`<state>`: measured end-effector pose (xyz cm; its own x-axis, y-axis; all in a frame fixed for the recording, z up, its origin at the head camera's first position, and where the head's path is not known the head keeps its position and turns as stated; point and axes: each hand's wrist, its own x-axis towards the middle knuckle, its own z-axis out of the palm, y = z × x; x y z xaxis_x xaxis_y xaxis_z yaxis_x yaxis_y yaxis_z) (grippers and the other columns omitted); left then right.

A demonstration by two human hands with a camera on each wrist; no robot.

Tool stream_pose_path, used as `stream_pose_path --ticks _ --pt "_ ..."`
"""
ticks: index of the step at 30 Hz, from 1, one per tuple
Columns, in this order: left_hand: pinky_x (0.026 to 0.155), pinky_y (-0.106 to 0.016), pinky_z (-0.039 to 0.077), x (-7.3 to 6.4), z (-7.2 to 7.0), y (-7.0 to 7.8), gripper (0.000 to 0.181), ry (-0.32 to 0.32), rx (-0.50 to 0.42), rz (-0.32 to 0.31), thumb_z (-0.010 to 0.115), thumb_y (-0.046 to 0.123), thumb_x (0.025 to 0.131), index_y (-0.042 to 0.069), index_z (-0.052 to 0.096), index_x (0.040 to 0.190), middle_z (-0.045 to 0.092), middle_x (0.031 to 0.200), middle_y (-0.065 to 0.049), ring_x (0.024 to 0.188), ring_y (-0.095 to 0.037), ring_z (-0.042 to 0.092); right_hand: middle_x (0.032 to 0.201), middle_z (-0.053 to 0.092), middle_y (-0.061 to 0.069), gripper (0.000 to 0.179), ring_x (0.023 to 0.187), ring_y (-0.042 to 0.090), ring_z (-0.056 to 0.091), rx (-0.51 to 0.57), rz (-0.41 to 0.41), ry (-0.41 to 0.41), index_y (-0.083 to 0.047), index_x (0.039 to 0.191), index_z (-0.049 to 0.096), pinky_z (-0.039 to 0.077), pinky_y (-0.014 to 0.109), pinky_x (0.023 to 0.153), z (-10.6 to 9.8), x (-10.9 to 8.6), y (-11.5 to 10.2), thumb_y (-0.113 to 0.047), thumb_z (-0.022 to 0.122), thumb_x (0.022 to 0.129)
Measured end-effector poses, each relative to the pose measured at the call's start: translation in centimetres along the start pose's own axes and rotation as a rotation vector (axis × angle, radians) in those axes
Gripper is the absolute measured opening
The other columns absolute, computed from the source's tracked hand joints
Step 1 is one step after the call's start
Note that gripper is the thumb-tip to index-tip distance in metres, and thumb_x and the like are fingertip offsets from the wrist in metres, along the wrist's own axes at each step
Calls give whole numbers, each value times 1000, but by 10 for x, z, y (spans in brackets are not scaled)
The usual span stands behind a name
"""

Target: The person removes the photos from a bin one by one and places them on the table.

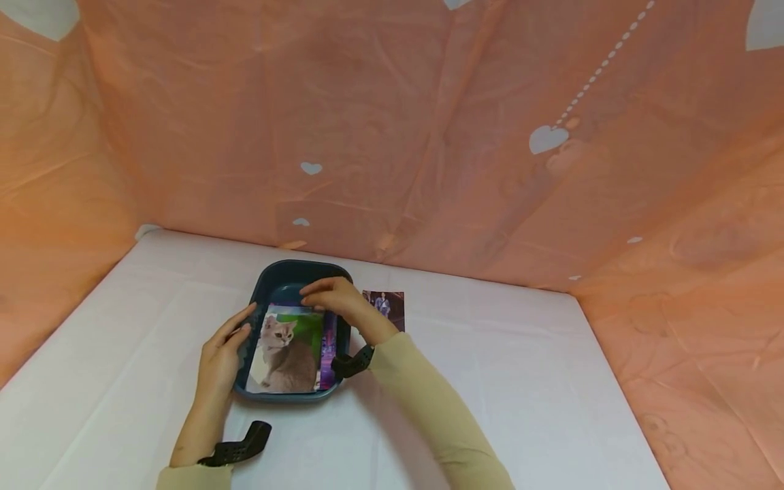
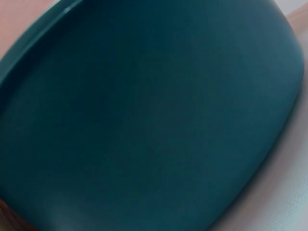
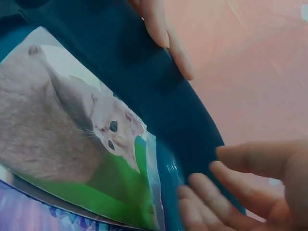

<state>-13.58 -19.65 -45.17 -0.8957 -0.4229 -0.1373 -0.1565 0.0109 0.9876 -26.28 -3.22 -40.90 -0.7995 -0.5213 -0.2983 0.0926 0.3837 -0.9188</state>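
A dark teal plastic basin [image 1: 286,278] sits on the white table. Inside it lies a cat photo [image 1: 292,364] with a green and white background, on top of a purple picture [image 1: 329,347] that shows along its right side. My left hand [image 1: 220,355] rests against the basin's left rim, its fingertips [image 3: 183,60] lying along the edge. Over the basin's right half hovers my right hand [image 1: 338,298], fingers loosely bent with nothing between them, near the photo's top edge. The basin's outer wall [image 2: 154,120] fills the left wrist view.
Just right of the basin, a dark picture [image 1: 395,307] with figures in it lies on the table [image 1: 502,381], partly covered by my right forearm. Orange cloth [image 1: 392,136] with pale hearts walls in the back and sides. Each wrist wears a black band [image 1: 239,449].
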Motion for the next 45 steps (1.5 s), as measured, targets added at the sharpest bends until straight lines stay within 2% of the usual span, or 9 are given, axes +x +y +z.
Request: stream_pose_path --ticks 4,7,15,23,29,34,39,45 --pt "113 -39 24 0 -2 0 40 -5 11 3 42 22 103 14 49 141 40 151 -6 134 -17 33 118 66 11 30 102 21 63 -97 19 -79 -3 118 67 51 34 91 1 6 0 -13 65 90" --pt "112 -38 24 0 -2 0 40 -16 14 7 42 21 103 13 48 142 40 150 -6 133 -16 33 117 66 9 30 100 21 64 -162 38 -107 -5 117 68 51 30 88 5 10 3 -16 65 90" --pt "110 -38 26 0 -1 0 40 -18 4 0 41 22 103 14 48 142 41 149 -6 130 -13 34 129 60 6 28 122 22 53 -268 19 -76 -9 115 70 45 33 99 12 10 5 -22 64 91" --pt "113 -39 25 0 -1 -1 40 -21 8 21 41 21 103 12 49 141 41 150 -7 135 -16 33 131 59 6 28 122 22 53 -328 16 -98 -9 116 70 45 32 98 13 7 4 -22 60 93" --pt "114 -36 24 0 -1 -1 40 -20 7 18 41 20 103 11 49 141 42 149 -6 136 -15 33 127 62 6 28 117 20 55 -303 13 -112 -9 116 69 46 30 96 13 7 5 -21 61 93" --pt "114 -35 24 1 -1 -1 40 -25 11 19 41 20 103 11 48 142 41 150 -6 136 -15 32 123 64 8 28 113 18 57 -239 -30 -125 -7 117 69 49 26 89 11 7 8 -15 64 90" --pt "116 -40 21 1 0 0 40 -23 -3 29 41 19 103 9 48 141 41 150 -8 137 -18 31 120 66 10 28 103 16 60 -197 -72 -133 -7 115 70 50 21 76 9 7 8 -5 65 88" --pt "117 -42 18 0 0 0 40 -11 -13 20 41 20 103 10 49 141 40 151 -8 139 -20 29 121 66 6 28 95 10 60 -168 -79 -120 -8 114 71 50 20 73 8 6 9 -2 64 87"
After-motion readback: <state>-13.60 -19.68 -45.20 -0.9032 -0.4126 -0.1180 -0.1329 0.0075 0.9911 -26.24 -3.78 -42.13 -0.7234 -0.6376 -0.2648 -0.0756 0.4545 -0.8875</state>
